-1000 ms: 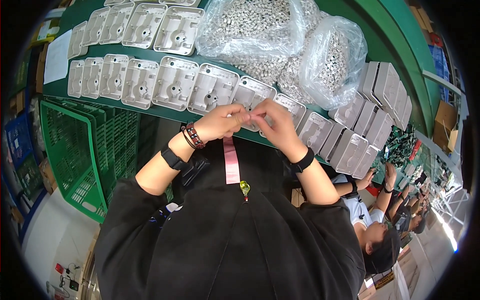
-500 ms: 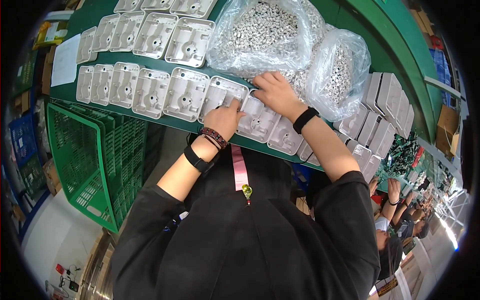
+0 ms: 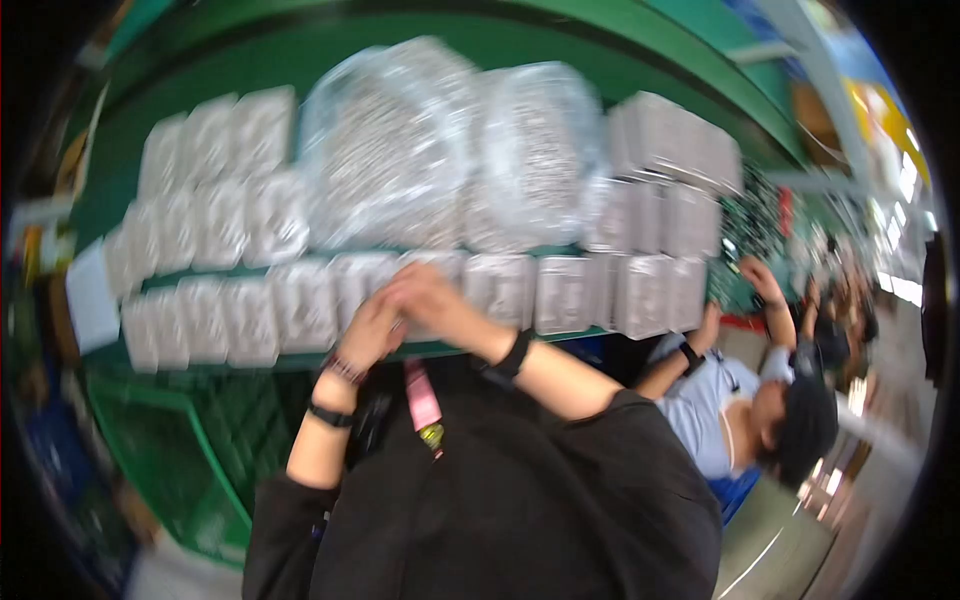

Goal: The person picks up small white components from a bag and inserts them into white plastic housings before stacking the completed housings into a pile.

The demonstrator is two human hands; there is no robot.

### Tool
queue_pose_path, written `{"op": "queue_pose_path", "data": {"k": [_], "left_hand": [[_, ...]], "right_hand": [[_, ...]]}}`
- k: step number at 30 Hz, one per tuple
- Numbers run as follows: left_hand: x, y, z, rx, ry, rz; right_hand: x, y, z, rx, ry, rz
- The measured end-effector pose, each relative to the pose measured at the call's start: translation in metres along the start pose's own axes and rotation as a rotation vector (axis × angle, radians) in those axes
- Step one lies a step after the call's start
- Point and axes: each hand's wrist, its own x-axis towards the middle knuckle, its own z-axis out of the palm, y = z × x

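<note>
My left hand (image 3: 371, 332) and my right hand (image 3: 432, 300) meet over the front row of light-grey plastic housings, fingertips close together or touching. Motion blur smears the fingers, so I cannot tell whether anything is between them. Under and behind the hands lies a partly covered grey housing (image 3: 437, 264). To its left is another open housing (image 3: 303, 305), and to its right a further one (image 3: 498, 290). Behind the row sits a large clear plastic bag (image 3: 390, 140) of small whitish-metallic parts, with a second such bag (image 3: 535, 150) beside it.
The green table (image 3: 250, 65) carries more grey housings (image 3: 215, 222) at the back left and stacked ones (image 3: 672, 140) at the right. A white sheet (image 3: 92, 298) lies at the left end. Below stands a green crate (image 3: 165, 450). A co-worker (image 3: 720, 400) sits at the right.
The view has swung, shifting the table and bringing the co-worker further in. My right hand has left the housing edge by the bag and come together with my left hand.
</note>
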Motion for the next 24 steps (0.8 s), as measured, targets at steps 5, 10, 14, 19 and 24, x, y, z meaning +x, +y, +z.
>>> {"op": "queue_pose_path", "data": {"k": [5, 10, 14, 19, 24], "left_hand": [[-0.009, 0.006, -0.014, -0.213, -0.036, -0.259], [-0.007, 0.028, -0.027, -0.255, -0.134, -0.328], [-0.021, 0.038, -0.063, -0.226, -0.074, -0.313], [-0.036, 0.069, -0.086, -0.263, 0.008, -0.222], [-0.033, 0.065, -0.119, -0.314, -0.167, -0.226]], "right_hand": [[-0.001, -0.022, 0.019, -0.276, -0.006, 0.094], [0.008, -0.037, 0.031, -0.231, 0.063, 0.177], [0.028, -0.064, 0.069, -0.308, 0.146, 0.133], [0.064, -0.068, 0.103, -0.439, 0.189, -0.076], [0.080, -0.069, 0.121, -0.379, 0.374, -0.060]]}}
